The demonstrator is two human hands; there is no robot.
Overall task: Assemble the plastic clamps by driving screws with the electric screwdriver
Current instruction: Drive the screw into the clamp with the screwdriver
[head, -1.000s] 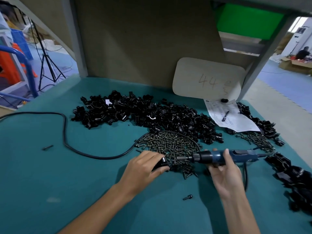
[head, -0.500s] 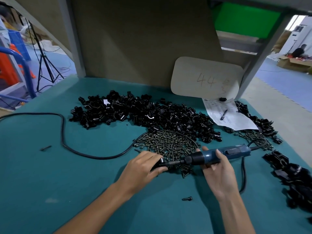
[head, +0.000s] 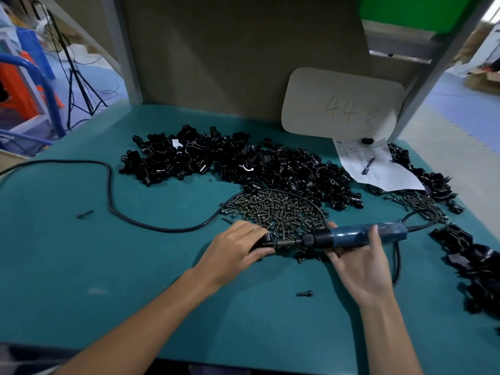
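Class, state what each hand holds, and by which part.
Left hand grips a clamp by its body; right hand holds the electric screwdriver by its blue barrel.

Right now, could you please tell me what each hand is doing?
Left hand: gripping a black clamp.
Right hand: holding the electric screwdriver.

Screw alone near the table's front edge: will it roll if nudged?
Likely rolls in an arc: the screw lies on its side, head wider than shank. Probably light and stiff. Small, so pinching it off the flat mat may be fiddly.
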